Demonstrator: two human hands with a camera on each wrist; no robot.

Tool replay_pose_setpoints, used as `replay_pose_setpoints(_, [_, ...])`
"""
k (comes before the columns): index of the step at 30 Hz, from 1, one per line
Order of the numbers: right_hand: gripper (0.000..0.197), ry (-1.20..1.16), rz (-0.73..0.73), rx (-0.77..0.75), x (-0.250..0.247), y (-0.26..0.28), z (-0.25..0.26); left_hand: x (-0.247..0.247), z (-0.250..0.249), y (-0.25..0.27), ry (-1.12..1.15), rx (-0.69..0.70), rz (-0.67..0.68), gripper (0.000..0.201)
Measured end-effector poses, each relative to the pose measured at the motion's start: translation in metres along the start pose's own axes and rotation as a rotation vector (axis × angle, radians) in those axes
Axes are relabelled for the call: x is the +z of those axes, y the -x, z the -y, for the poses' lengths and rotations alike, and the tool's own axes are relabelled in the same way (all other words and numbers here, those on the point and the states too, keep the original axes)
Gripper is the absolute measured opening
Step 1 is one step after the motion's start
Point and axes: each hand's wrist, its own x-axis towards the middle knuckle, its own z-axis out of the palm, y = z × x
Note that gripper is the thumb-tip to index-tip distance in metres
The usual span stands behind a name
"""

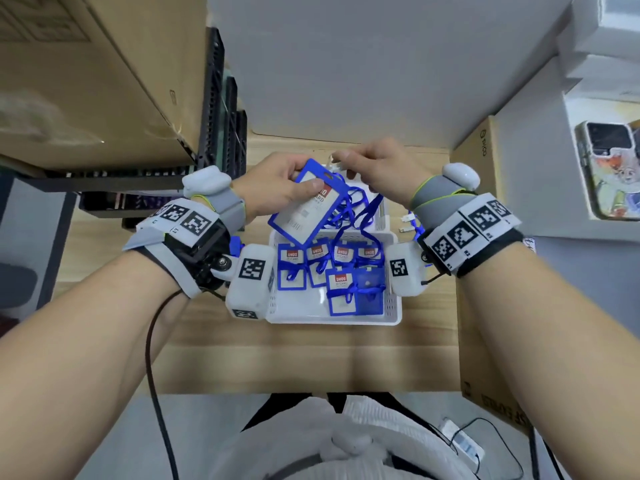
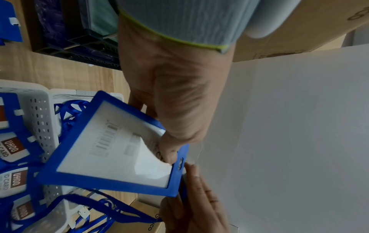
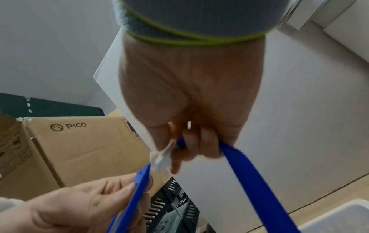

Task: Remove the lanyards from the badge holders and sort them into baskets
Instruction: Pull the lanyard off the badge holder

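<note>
My left hand [image 1: 287,183] grips a blue-framed badge holder [image 1: 304,206] by its top end, thumb on the card face, held above the white basket [image 1: 332,318]. The same badge holder [image 2: 111,151] fills the left wrist view, tilted. My right hand [image 1: 374,168] pinches the clear lanyard clip [image 1: 333,161] just beyond the holder's slot. In the right wrist view the clear clip [image 3: 160,159] sits at my fingertips, next to the holder's edge [image 3: 135,189]. The blue lanyard strap [image 1: 349,209] hangs in loops from my right hand into the basket.
The white basket holds several more blue badge holders [image 1: 341,289] with lanyards. A second white basket [image 1: 381,209] stands behind it. Black crates [image 1: 221,109] and a cardboard box [image 1: 86,74] stand left; another box [image 1: 478,150] and a phone [image 1: 609,168] at right.
</note>
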Motion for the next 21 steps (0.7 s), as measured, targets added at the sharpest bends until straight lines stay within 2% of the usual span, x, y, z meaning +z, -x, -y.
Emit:
replay_pose_setpoints(2, [0.018,0.031,-0.053,-0.074,0.0018,0.0000,-0.0019,-0.0014,-0.0011,0.0010,-0.013,0.001,0.004,0.022])
replay_pose_setpoints(5, [0.007,0.007,-0.062,-0.082,0.0021,-0.0011,-0.0036,-0.0032,-0.0027,0.0030,-0.021,0.005,0.014,0.018])
replay_pose_setpoints(9, [0.006,0.017,-0.074,-0.104,-0.0012,0.0014,0.0006,-0.0042,-0.0038,0.0038,-0.118,0.000,0.010,0.007])
replay_pose_setpoints(14, [0.017,0.083,-0.051,-0.099,-0.0060,0.0043,0.0022,-0.0059,-0.0007,0.0034,-0.166,0.015,0.041,0.015])
replay_pose_setpoints(18, [0.013,0.107,-0.014,-0.102,-0.0065,0.0049,0.0041,-0.0076,-0.0003,0.0037,-0.160,0.043,0.046,0.027])
replay_pose_setpoints(21, [0.013,0.134,-0.015,-0.097,-0.0052,0.0035,0.0047,-0.0091,-0.0013,0.0031,-0.205,0.048,0.043,0.028])
